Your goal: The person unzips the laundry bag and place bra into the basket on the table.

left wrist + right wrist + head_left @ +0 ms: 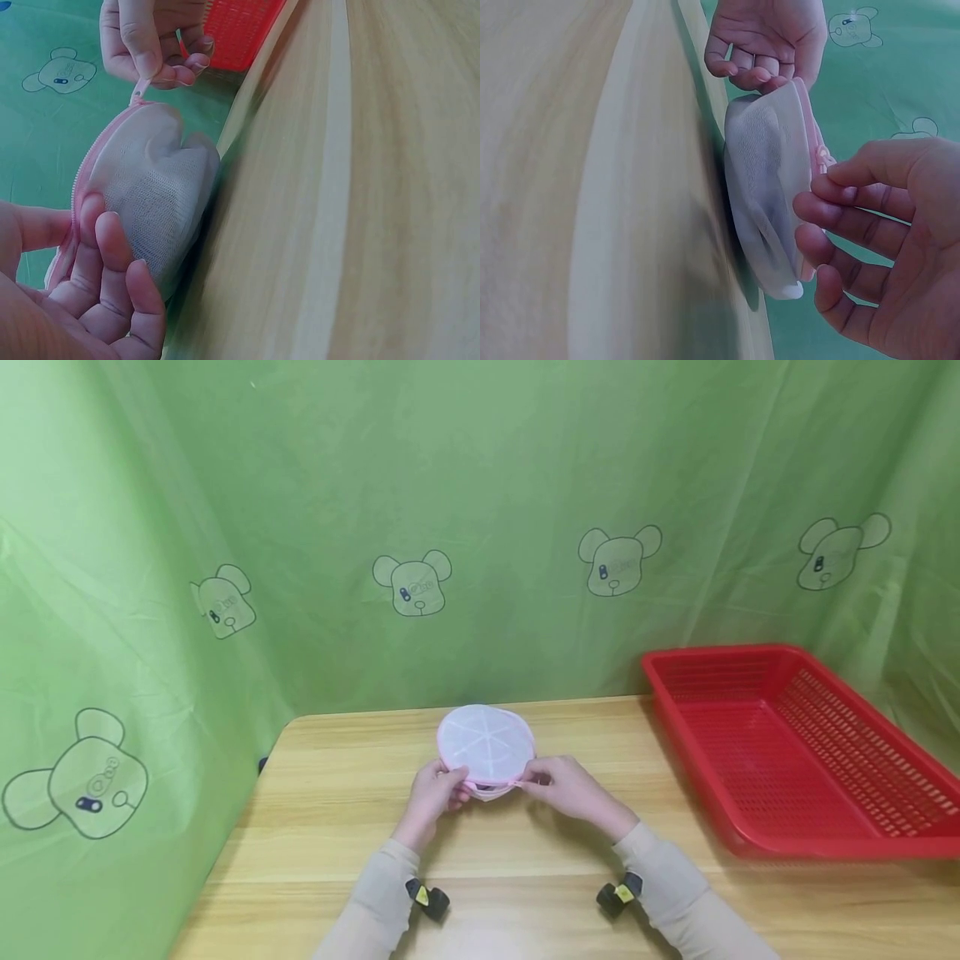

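A round white mesh laundry bag (486, 739) with a pink zipper (84, 169) round its edge is held just over the table, its flat top facing up. My left hand (430, 797) grips the near left rim, thumb on top and fingers beneath, as the left wrist view shows. At the near right edge, my right hand (570, 789) pinches the small pink zipper pull (823, 159) between thumb and forefinger. A gap shows along the front edge in the head view, with something dark inside that is too small to make out.
A large red plastic basket (738, 852) with slatted sides stands on the right of the wooden table (330, 810). Green curtains (510, 468) printed with bear heads hang behind the table and along its sides.
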`<state>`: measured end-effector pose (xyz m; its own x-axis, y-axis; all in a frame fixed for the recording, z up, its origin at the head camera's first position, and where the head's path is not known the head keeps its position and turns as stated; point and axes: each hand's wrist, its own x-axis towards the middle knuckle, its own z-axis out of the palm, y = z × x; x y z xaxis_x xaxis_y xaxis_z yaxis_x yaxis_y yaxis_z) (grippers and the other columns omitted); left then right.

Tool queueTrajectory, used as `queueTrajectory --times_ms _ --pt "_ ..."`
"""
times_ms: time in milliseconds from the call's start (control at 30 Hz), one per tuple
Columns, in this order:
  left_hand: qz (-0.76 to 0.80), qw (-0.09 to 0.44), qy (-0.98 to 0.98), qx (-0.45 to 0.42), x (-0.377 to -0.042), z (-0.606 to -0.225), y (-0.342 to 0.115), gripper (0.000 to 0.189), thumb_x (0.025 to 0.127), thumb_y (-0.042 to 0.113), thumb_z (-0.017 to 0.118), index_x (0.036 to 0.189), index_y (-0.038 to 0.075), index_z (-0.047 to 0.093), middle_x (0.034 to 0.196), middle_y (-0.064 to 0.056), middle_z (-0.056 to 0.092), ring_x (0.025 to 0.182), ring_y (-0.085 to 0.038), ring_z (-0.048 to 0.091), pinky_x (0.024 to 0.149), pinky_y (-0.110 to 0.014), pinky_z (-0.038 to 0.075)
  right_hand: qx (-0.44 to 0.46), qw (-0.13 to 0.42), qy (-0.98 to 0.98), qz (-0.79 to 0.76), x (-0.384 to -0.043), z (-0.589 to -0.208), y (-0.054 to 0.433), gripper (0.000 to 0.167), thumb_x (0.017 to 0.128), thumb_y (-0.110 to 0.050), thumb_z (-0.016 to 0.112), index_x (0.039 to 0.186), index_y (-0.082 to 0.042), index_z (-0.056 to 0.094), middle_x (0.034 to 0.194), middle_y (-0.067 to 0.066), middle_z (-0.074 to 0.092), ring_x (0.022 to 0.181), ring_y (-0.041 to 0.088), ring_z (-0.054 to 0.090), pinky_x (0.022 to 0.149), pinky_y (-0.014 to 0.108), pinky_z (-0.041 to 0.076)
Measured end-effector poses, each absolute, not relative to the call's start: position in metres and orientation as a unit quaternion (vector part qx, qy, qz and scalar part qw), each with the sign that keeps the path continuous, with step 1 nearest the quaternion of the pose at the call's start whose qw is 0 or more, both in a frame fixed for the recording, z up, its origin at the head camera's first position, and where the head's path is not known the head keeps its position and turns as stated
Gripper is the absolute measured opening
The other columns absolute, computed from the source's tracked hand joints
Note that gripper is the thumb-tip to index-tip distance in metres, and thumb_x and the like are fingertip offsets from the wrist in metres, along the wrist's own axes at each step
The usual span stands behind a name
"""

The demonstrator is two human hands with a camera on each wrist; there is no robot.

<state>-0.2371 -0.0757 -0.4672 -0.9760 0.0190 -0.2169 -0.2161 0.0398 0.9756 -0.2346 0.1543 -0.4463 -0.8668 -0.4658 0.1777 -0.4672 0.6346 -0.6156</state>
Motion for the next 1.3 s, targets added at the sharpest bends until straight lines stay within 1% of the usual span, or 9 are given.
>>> queueTrajectory --times_ms 133,500,733,867,967,1067,1167,1300 --pt "0.690 0.083 0.715 -0.071 -0.237 -0.467 -0.076 0.016 0.093 0.019 0.061 0.097 0.005 0.055 0.064 0.005 0.062 0.057 -0.007 0.058 0.056 -0.020 0.050 0.257 0.004 -0.904 0.341 -0.236 -0.445 0.156 0.009 0.089 -0.017 0.067 0.086 -0.009 0.071 0.078 -0.005 0.068 0.071 0.006 0.054 0.070 0.023 0.048" --pt "0.697 0.085 0.709 -0.062 -0.239 -0.469 -0.078 0.014 0.093 0.017 0.060 0.095 0.006 0.054 0.063 0.005 0.061 0.057 -0.006 0.057 0.055 -0.020 0.049 0.257 0.000 -0.903 0.344 -0.238 -0.444 0.159 0.010 0.089 -0.017 0.067 0.087 -0.009 0.072 0.079 -0.004 0.069 0.072 0.007 0.055 0.071 0.024 0.049" --pt "0.695 0.091 0.711 -0.059 -0.224 -0.441 -0.077 0.011 0.094 0.011 0.057 0.097 0.001 0.053 0.065 0.003 0.061 0.059 -0.007 0.058 0.058 -0.022 0.050 0.255 -0.003 -0.904 0.343 -0.239 -0.443 0.161 0.009 0.089 -0.016 0.067 0.087 -0.009 0.072 0.080 -0.003 0.069 0.074 0.007 0.056 0.074 0.026 0.050" --pt "0.692 0.090 0.713 -0.061 -0.217 -0.431 -0.076 0.010 0.095 0.011 0.056 0.096 0.001 0.053 0.065 0.003 0.061 0.060 -0.007 0.058 0.060 -0.021 0.049 0.253 -0.004 -0.904 0.346 -0.238 -0.442 0.162 0.009 0.089 -0.016 0.066 0.085 -0.009 0.071 0.080 -0.001 0.070 0.074 0.008 0.056 0.074 0.028 0.050" --pt "0.692 0.090 0.714 -0.060 -0.221 -0.437 -0.077 0.011 0.094 0.012 0.056 0.097 0.001 0.053 0.066 0.003 0.061 0.060 -0.008 0.058 0.060 -0.022 0.050 0.246 -0.006 -0.904 0.349 -0.239 -0.442 0.163 0.010 0.089 -0.016 0.066 0.083 -0.009 0.070 0.080 0.002 0.070 0.073 0.008 0.055 0.073 0.028 0.050" --pt "0.693 0.089 0.713 -0.059 -0.230 -0.451 -0.079 0.013 0.094 0.014 0.058 0.097 0.001 0.054 0.066 0.003 0.062 0.060 -0.008 0.058 0.059 -0.023 0.050 0.242 -0.007 -0.905 0.350 -0.239 -0.443 0.164 0.011 0.089 -0.016 0.066 0.081 -0.009 0.069 0.078 0.004 0.070 0.070 0.008 0.053 0.070 0.026 0.048" --pt "0.695 0.086 0.711 -0.060 -0.236 -0.464 -0.080 0.015 0.094 0.016 0.059 0.097 0.003 0.055 0.066 0.004 0.062 0.059 -0.008 0.058 0.057 -0.022 0.049 0.239 -0.009 -0.905 0.353 -0.239 -0.443 0.165 0.012 0.089 -0.016 0.066 0.080 -0.009 0.068 0.076 0.002 0.068 0.067 0.008 0.052 0.067 0.024 0.046" --pt "0.693 0.082 0.713 -0.063 -0.239 -0.470 -0.079 0.014 0.094 0.018 0.060 0.096 0.005 0.055 0.065 0.005 0.061 0.058 -0.007 0.058 0.056 -0.020 0.048 0.237 -0.011 -0.905 0.354 -0.239 -0.444 0.165 0.012 0.089 -0.016 0.066 0.080 -0.009 0.068 0.075 0.000 0.067 0.068 0.008 0.051 0.067 0.023 0.045"
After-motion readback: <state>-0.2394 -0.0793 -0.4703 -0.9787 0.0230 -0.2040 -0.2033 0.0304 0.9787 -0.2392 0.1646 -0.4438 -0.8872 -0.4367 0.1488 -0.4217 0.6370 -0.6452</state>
